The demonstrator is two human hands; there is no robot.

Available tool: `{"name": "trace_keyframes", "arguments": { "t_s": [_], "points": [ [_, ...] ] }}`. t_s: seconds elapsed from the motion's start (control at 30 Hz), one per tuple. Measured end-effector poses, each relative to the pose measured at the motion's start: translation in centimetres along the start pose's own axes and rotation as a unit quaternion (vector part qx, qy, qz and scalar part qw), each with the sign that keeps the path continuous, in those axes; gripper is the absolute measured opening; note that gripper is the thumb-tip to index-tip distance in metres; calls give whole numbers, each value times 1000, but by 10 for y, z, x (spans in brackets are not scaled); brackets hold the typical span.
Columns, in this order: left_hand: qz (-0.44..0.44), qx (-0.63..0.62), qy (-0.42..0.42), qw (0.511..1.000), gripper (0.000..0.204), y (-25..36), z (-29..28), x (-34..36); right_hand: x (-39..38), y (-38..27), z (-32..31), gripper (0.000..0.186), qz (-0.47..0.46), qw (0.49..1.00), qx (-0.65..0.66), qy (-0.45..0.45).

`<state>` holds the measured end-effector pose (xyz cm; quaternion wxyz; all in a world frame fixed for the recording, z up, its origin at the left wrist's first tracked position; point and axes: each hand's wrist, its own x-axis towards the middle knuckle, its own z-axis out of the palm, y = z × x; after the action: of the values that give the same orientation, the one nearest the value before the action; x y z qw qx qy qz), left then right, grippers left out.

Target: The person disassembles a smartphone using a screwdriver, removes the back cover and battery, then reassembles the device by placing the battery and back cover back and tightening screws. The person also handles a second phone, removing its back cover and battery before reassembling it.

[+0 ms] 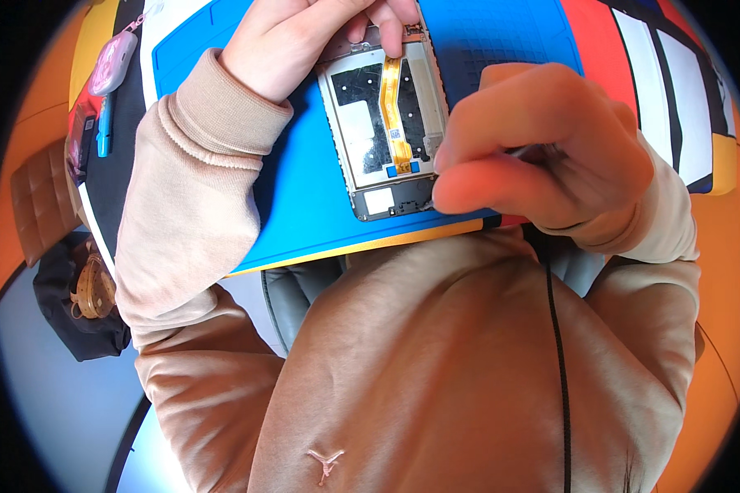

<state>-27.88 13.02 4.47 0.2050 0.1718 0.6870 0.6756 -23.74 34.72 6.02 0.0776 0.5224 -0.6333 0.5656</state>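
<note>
An opened phone frame (360, 123) lies on a blue mat (501, 33), its inside showing a yellow flex cable (395, 111), pale panels and a dark strip at the near end. My left hand (296, 41) holds the phone's far end with curled fingers, their tips beside the cable's top. My right hand (543, 148) is closed at the phone's near right corner, thumb and forefinger pinched at its edge. Whatever is inside that pinch is hidden by my fingers.
At the table's left are a pink case (115, 62), a blue pen (104, 123) and a dark packet (80, 144). A brown cushioned seat (45, 189) and a black bag (66, 304) are beyond that edge. A black cord (559, 345) hangs down my front.
</note>
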Motion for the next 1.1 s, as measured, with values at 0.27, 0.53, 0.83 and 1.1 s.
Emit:
{"name": "trace_keyframes", "arguments": {
  "t_s": [0.27,0.53,0.83,1.1],
  "points": [
    [9,-25,-15,1000,29,1,-1,1,-2,4,4,30,-10,999,39,20],
    [164,164,-102,967,32,15,-3,-9,21,5,-27,16,11,990,-140,14],
    [174,340,-117,917,19,17,7,-6,18,47,-15,8,10,981,2,193],
    [182,342,-119,914,13,16,2,-5,29,58,-20,7,-118,972,-61,195]
  ]
}}
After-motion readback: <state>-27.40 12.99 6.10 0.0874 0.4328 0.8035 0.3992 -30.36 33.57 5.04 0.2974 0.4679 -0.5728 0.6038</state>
